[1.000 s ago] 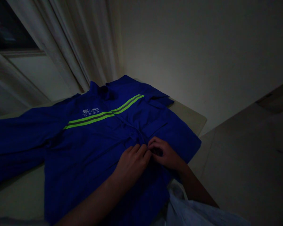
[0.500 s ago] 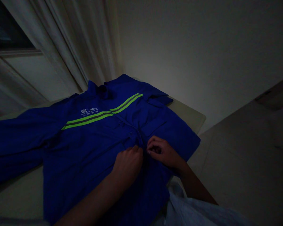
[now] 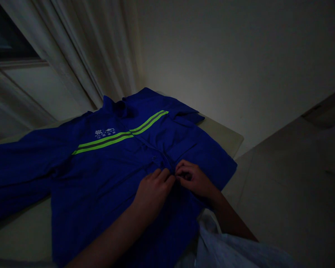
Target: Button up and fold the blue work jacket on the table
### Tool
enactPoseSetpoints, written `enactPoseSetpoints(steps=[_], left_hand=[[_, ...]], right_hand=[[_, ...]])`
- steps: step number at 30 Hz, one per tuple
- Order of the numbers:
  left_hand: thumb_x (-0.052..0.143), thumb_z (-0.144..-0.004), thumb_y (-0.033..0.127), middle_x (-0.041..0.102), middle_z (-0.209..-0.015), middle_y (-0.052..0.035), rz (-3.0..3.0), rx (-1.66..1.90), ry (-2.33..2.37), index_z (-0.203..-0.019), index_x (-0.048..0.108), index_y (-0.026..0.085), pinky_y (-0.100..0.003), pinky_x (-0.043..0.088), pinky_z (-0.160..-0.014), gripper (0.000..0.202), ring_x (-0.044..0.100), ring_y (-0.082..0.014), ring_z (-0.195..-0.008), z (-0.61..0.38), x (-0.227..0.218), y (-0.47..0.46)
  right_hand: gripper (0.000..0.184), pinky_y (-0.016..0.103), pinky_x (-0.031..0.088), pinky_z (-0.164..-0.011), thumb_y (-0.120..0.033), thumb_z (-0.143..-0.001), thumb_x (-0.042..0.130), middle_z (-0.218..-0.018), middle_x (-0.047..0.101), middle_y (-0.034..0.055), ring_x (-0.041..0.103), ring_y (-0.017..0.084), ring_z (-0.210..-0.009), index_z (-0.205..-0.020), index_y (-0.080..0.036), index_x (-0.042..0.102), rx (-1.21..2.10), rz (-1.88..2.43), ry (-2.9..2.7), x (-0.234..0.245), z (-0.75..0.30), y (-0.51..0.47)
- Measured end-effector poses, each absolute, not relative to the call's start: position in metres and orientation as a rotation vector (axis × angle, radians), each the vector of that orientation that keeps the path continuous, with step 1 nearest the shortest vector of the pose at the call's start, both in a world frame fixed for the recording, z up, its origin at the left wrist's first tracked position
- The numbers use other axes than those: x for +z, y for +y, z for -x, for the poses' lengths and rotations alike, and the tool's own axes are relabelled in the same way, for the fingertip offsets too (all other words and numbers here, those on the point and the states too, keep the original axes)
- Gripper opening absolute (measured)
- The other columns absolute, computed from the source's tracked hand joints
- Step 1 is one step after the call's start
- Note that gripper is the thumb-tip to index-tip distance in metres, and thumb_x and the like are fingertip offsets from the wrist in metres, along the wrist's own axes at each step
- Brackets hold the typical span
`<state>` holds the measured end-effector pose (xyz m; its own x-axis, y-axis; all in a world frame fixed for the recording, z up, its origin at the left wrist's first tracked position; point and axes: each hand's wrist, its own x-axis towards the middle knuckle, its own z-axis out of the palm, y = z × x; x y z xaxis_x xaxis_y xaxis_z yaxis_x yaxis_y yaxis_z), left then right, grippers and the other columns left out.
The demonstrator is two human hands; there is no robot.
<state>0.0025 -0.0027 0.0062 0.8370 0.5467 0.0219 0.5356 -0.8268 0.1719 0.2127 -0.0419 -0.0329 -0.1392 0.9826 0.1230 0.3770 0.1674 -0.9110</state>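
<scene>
One blue long-sleeve work shirt with two green reflective stripes lies spread on the pale surface, and two hands work at its front opening. The left grip is curved on cloth, the right grip is narrow near edge, but too dark, I cannot tell if they hold it

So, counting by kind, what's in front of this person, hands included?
Blue work jacket: 1
Hands: 2 (left hand, right hand)
Table: 1
Pale cloth: 1
Total: 5
</scene>
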Motion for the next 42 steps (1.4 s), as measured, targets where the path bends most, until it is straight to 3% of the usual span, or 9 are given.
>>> enactPoseSetpoints(steps=[3, 6, 8, 11, 17, 23, 27, 34, 42], left_hand=[[0.058, -0.101, 0.017, 0.067, -0.109, -0.0071, -2.938, 0.177, 0.788, -0.104, 0.067, 0.020, -0.041, 0.055, -0.080, 0.010, 0.063, -0.0264, -0.098, -0.002, 0.003, -0.004], [0.062, -0.099, 0.014, 0.066, -0.128, -0.0101, -2.897, 0.300, 0.776, -0.108, 0.067, 0.017, -0.043, 0.054, -0.093, 0.011, 0.061, -0.0272, -0.113, -0.001, -0.002, 0.000], [0.063, -0.099, 0.012, 0.069, -0.128, -0.0090, -2.836, 0.325, 0.772, -0.107, 0.068, 0.017, -0.043, 0.052, -0.097, 0.011, 0.062, -0.0262, -0.116, 0.000, -0.007, 0.004], [0.060, -0.101, 0.017, 0.073, -0.114, -0.0052, -2.774, 0.324, 0.775, -0.103, 0.069, 0.019, -0.043, 0.052, -0.090, 0.009, 0.065, -0.0248, -0.106, 0.001, -0.010, 0.009], [0.060, -0.103, 0.021, 0.071, -0.115, -0.0044, -2.754, 0.441, 0.768, -0.099, 0.070, 0.020, -0.041, 0.050, -0.086, 0.011, 0.063, -0.0235, -0.101, 0.002, -0.010, 0.009], [0.062, -0.101, 0.015, 0.071, -0.119, -0.0055, -2.817, 0.512, 0.699, -0.101, 0.068, 0.018, -0.041, 0.048, -0.095, 0.007, 0.062, -0.0244, -0.114, 0.002, -0.011, 0.008], [0.060, -0.101, 0.014, 0.069, -0.102, -0.0043, -2.912, 0.335, 0.718, -0.099, 0.066, 0.019, -0.040, 0.048, -0.087, 0.008, 0.063, -0.0235, -0.096, 0.002, -0.005, 0.007], [0.051, -0.104, 0.015, 0.065, -0.095, -0.0071, -3.096, 0.174, 0.640, -0.100, 0.064, 0.018, -0.042, 0.046, -0.080, 0.014, 0.062, -0.0260, -0.089, 0.001, 0.002, 0.004], [0.058, -0.101, 0.016, 0.068, -0.091, -0.0030, -2.942, 0.096, 0.671, -0.108, 0.064, 0.019, -0.041, 0.045, -0.076, 0.009, 0.063, -0.0249, -0.085, 0.003, -0.003, 0.011]], right_hand=[[0.007, 0.021, 0.043, -0.062, -0.019, -0.088, 0.069, -0.097, 0.063, 0.0030, 0.057, 0.010, -0.073, -0.081, -0.018, 0.070, 0.938, 1.299, -1.670, -0.034, -0.214, -0.042], [0.008, 0.021, 0.045, -0.062, -0.021, -0.089, 0.070, -0.099, 0.063, 0.0037, 0.059, 0.010, -0.074, -0.083, -0.018, 0.070, 0.945, 1.296, -1.657, -0.034, -0.214, -0.042], [0.009, 0.021, 0.046, -0.062, -0.024, -0.090, 0.070, -0.100, 0.063, 0.0044, 0.059, 0.010, -0.074, -0.085, -0.018, 0.071, 0.968, 1.298, -1.641, -0.034, -0.215, -0.042], [0.010, 0.020, 0.046, -0.061, -0.026, -0.091, 0.071, -0.100, 0.063, 0.0049, 0.060, 0.011, -0.074, -0.086, -0.018, 0.072, 0.984, 1.298, -1.621, -0.033, -0.214, -0.043], [0.008, 0.019, 0.045, -0.057, -0.025, -0.089, 0.071, -0.101, 0.063, 0.0047, 0.058, 0.009, -0.069, -0.086, -0.018, 0.073, 0.949, 1.294, -1.605, -0.035, -0.214, -0.044], [0.007, 0.019, 0.044, -0.055, -0.024, -0.089, 0.072, -0.103, 0.063, 0.0049, 0.058, 0.008, -0.067, -0.087, -0.017, 0.073, 0.933, 1.280, -1.623, -0.034, -0.215, -0.045], [0.013, 0.022, 0.047, -0.062, -0.026, -0.094, 0.067, -0.101, 0.064, 0.0061, 0.061, 0.013, -0.078, -0.087, -0.018, 0.073, 0.890, 1.231, -1.703, -0.028, -0.215, -0.045], [0.008, 0.021, 0.048, -0.060, -0.027, -0.090, 0.074, -0.107, 0.063, 0.0053, 0.060, 0.010, -0.072, -0.090, -0.018, 0.072, 0.965, 1.295, -1.694, -0.030, -0.213, -0.046], [0.009, 0.022, 0.047, -0.066, -0.012, -0.083, 0.077, -0.100, 0.063, 0.0029, 0.060, 0.011, -0.075, -0.088, -0.019, 0.072, 0.847, 1.306, -1.823, -0.035, -0.206, -0.044]])
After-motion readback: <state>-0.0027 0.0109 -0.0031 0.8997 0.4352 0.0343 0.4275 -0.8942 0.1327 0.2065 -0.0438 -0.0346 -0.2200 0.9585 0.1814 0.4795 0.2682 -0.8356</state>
